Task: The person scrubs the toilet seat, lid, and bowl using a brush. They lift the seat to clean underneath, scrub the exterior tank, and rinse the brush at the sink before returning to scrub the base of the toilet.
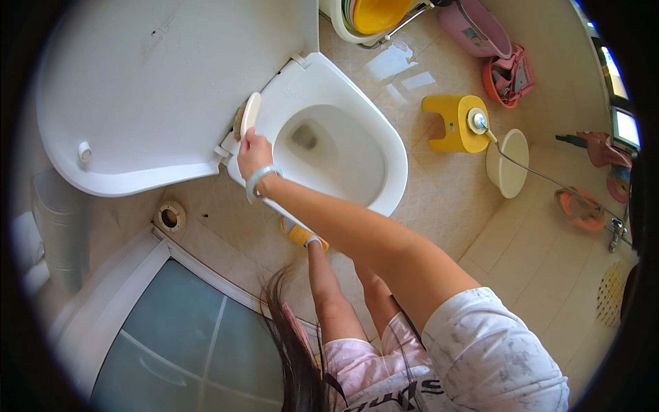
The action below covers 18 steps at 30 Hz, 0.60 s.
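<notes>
My right hand (255, 154) grips the end of a scrubbing brush (252, 113) with a cream back and brown bristles. The bristles face left, towards the hinge line at the back of a white toilet bowl (394, 154); whether they touch it I cannot tell. A pale bangle circles my right wrist. Behind the brush, the raised white toilet lid (154, 103) stands on its hinges, wet with small drops. Inside the bowl, a dark patch marks the drain opening (305, 137). My left hand is out of view.
A yellow plastic stool (453, 139) bears a shower head (479, 122) with its hose. Beside it stands a cream bucket (507, 165); further back are a pink bin (473, 31) and an orange-red basin (497, 87). A round pipe opening (180, 216) lies near the frosted-glass door (170, 329).
</notes>
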Available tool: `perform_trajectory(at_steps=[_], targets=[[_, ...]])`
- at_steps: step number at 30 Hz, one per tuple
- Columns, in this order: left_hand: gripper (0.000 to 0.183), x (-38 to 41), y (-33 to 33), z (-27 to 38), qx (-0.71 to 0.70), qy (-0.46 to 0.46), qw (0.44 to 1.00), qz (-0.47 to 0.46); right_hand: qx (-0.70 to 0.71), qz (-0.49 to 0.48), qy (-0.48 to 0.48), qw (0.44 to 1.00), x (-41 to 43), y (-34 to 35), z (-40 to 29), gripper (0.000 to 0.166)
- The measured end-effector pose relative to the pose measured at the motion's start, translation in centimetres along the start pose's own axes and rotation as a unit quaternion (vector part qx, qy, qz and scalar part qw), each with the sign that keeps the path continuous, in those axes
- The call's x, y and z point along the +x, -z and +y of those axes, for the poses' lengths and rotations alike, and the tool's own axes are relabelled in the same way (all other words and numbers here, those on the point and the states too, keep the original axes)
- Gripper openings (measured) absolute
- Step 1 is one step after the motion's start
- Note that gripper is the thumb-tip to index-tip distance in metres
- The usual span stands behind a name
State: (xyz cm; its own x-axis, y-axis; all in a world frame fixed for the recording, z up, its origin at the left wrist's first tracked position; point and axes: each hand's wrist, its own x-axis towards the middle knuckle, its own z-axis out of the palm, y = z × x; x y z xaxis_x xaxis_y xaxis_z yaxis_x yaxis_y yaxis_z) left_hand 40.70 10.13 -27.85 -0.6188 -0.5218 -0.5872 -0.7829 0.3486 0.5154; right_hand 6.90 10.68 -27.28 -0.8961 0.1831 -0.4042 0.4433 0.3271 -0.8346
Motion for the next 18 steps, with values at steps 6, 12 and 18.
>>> perform_trajectory(at_steps=[6, 12, 18], targets=[[0.089, 4.9, -0.4, 2.1, 0.012, -0.030, 0.999, -0.036, 0.207, 0.189, -0.046, 0.959, 12.2, 3.7, 1.7, 0.033], [0.107, 15.2, -1.2, 9.4, 0.089, -0.074, 0.993, -0.025, 0.306, 0.041, -0.145, 0.940, 4.2, -0.5, -1.7, 0.034], [0.131, 16.2, -4.6, 20.1, 0.186, -0.015, 0.980, -0.064, -0.036, 0.179, -0.041, 0.982, 11.9, 5.8, -0.5, 0.024]])
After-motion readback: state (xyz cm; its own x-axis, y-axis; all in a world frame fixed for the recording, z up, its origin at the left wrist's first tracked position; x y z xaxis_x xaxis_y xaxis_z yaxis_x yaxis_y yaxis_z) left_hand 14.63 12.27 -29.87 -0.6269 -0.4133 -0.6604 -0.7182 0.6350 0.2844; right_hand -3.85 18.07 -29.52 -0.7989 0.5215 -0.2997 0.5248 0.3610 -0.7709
